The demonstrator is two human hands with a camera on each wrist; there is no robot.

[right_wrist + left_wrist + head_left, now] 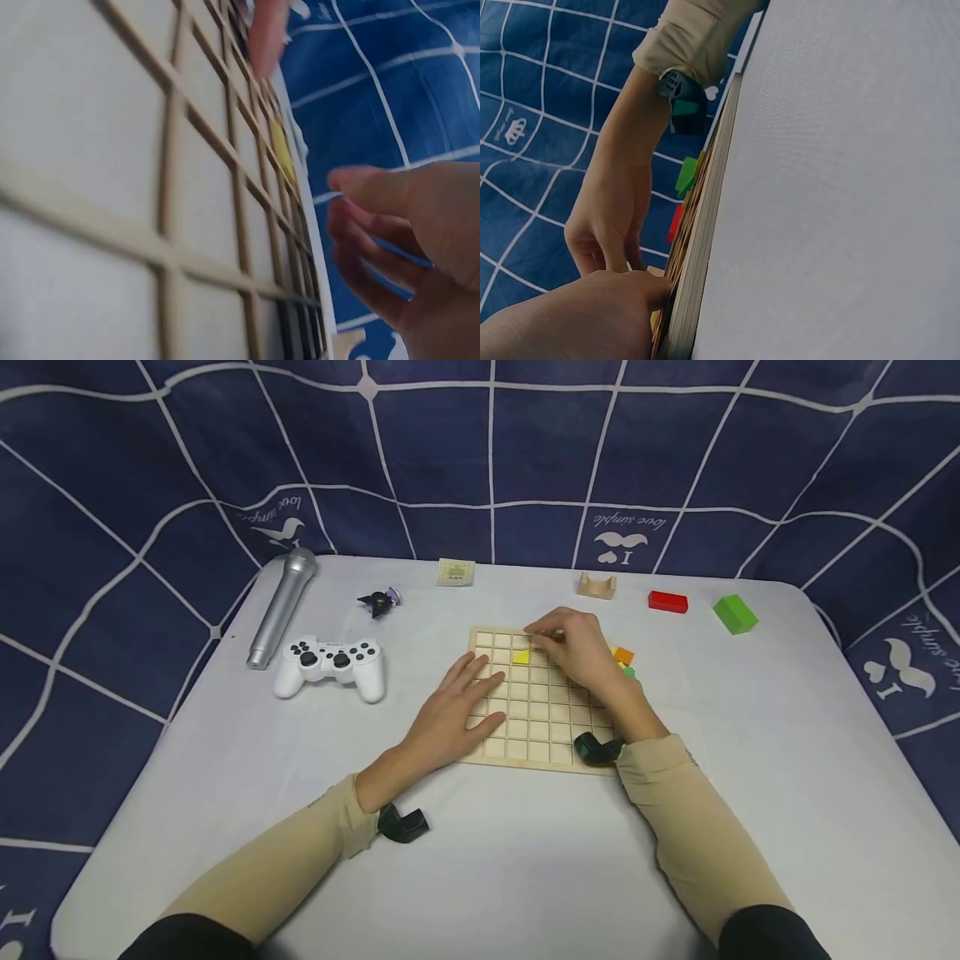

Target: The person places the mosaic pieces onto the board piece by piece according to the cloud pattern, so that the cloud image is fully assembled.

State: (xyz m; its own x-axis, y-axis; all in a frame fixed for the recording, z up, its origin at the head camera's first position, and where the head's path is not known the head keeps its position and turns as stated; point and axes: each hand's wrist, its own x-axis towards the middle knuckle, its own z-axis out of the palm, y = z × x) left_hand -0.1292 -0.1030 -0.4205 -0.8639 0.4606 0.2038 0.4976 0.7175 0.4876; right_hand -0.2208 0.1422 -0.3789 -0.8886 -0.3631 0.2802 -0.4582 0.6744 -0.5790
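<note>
fingers of right hand (577,647) pinch a yellow piece (521,656) over the grid board (536,727); left hand (457,706) lies flat.

Head cam looks down over the whole table; both wrist cams sit low, close beside the fingers, sharing the wooden grid board (536,702) edge-on.

Beige sleeves (675,810), black cuffs, dark wrist cameras (596,749).

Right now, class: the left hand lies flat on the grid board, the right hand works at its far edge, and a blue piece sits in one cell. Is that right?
One error: the piece in the cell is yellow, not blue, as the head view shows. The left hand does lie flat on the board, and the right hand works at its far edge.
</note>
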